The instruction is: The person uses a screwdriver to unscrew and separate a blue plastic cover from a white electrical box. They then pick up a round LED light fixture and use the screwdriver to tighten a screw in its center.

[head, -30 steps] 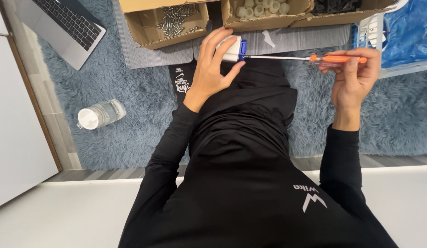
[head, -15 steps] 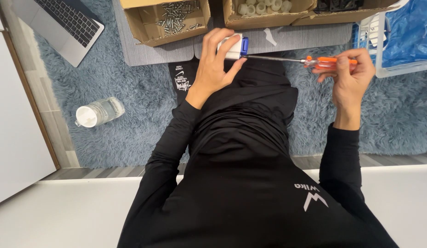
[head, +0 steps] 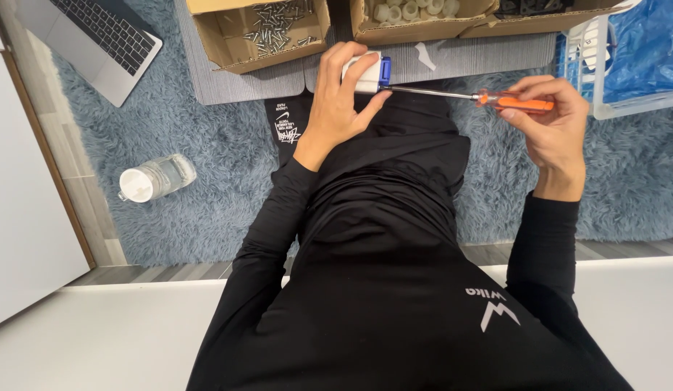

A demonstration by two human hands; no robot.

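**Two hands working a screwdriver into a small white and blue part**

Head view, looking down: a person in a black long-sleeved top is sitting over a shaggy blue rug point(head: 199, 210). A pale floor strip and a white surface are running along the lower edge, and a white panel is standing at the far left.

The left hand point(head: 343, 101) is wrapping its fingers around a small white part with a blue end point(head: 369, 72), gripping it above the lap, just in front of a grey mat point(head: 228, 83). The right hand point(head: 550, 119) is pinching the orange handle of a screwdriver point(head: 488, 99) between thumb and fingertips. The screwdriver is lying almost level, its long axis running left to right across the picture, handle to the person's right, metal tip pointing left and meeting the blue end of the part.

Beyond the hands, an open cardboard box of screws point(head: 267, 29) is sitting on the mat, beside a second cardboard box of white pieces point(head: 412, 18). A clear bin with blue plastic inside point(head: 626, 58) is standing at the right, near the right hand. A laptop point(head: 97, 40) is resting at the upper left, and a clear bottle with a white cap point(head: 155, 179) is lying on its side on the rug, well apart from the hands. Nothing is lying between the two hands besides the screwdriver shaft.
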